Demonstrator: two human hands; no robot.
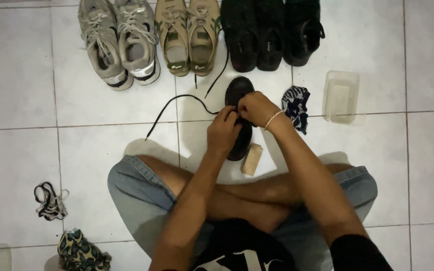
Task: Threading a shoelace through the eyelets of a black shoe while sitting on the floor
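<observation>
I see a white tile floor (pixel 21 150) with grey lines. By the top edge shoes stand in a row: grey sneakers (pixel 119 42), tan sneakers (pixel 187 35), black shoes (pixel 272 32). A clear plastic box (pixel 341 96) sits to the right, and a blue patterned cloth (pixel 296 106) lies beside it. A small tan block (pixel 251 159) lies by my knees. The black shoe (pixel 239 123) is in front of my crossed legs. My left hand (pixel 223 131) and right hand (pixel 256 108) curl over it, fingers pinched on the black lace (pixel 177 105), which trails left.
</observation>
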